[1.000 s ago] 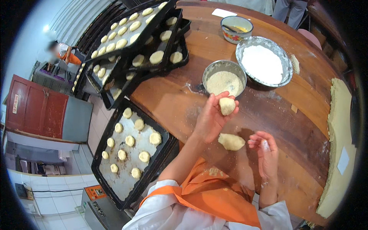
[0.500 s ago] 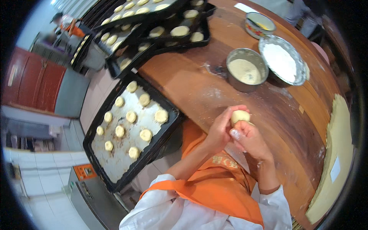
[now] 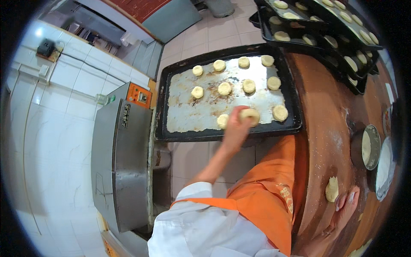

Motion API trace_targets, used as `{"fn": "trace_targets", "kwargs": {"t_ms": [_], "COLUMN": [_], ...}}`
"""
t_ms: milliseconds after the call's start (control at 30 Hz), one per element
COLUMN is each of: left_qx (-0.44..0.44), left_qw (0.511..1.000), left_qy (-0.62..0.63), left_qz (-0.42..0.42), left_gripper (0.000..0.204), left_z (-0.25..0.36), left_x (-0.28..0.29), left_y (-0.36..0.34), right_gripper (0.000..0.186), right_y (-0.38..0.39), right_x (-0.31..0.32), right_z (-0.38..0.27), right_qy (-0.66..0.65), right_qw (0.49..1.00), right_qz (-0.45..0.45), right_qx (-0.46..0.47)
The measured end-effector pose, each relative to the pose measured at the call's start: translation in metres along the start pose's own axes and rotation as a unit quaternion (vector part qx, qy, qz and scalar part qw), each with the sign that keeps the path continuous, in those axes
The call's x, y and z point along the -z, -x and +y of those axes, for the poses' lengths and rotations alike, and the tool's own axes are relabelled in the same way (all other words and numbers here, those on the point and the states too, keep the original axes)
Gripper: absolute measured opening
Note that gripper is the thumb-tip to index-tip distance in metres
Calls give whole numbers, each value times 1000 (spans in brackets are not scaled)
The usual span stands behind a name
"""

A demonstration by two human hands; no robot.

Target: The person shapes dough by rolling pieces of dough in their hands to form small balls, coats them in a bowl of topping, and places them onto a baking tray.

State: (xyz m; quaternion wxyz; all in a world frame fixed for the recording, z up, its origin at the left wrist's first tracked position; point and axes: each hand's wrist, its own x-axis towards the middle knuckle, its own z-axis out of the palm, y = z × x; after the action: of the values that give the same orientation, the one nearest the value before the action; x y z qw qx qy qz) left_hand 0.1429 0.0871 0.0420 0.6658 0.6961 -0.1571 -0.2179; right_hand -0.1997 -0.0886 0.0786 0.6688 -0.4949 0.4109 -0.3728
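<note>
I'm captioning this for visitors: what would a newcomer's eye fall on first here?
Probably the large black baking tray at the upper middle, dotted with pale dough rounds. Next, the left hand, holding a dough piece over the tray's near side. Then the bright orange apron at the lower middle, beside the wooden table, where the right hand is close to a dough lump.

No wording is showing clearly enough for reading. Pale yellow characters (image 3: pixel 286 197) are running along the folds of the orange apron (image 3: pixel 263 210) (the creases are bending them out of shape). On the grey metal cabinet (image 3: pixel 132 162), a dark strip of marks (image 3: pixel 126 115) is standing out near the top, looking too small to make out. Beside it, an orange panel (image 3: pixel 134 91) is carrying pale markings, likewise too tiny.
</note>
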Motion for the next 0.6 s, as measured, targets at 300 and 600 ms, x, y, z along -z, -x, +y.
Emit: {"fn": "trace_targets", "kwargs": {"t_ms": [300, 600], "left_qx": [64, -208], "left_qw": [940, 785], "left_qy": [-321, -579], "left_qz": [102, 75], "left_gripper": [37, 36], "left_z": [-69, -65], "left_x": [197, 168], "left_y": [-26, -24], "right_gripper": [15, 32], "right_y": [-13, 28], "right_x": [30, 27], "right_z": [35, 18], "right_qy": [63, 289], "right_qw": [996, 948], "right_qz": [-9, 130], "right_qx": [-64, -34]}}
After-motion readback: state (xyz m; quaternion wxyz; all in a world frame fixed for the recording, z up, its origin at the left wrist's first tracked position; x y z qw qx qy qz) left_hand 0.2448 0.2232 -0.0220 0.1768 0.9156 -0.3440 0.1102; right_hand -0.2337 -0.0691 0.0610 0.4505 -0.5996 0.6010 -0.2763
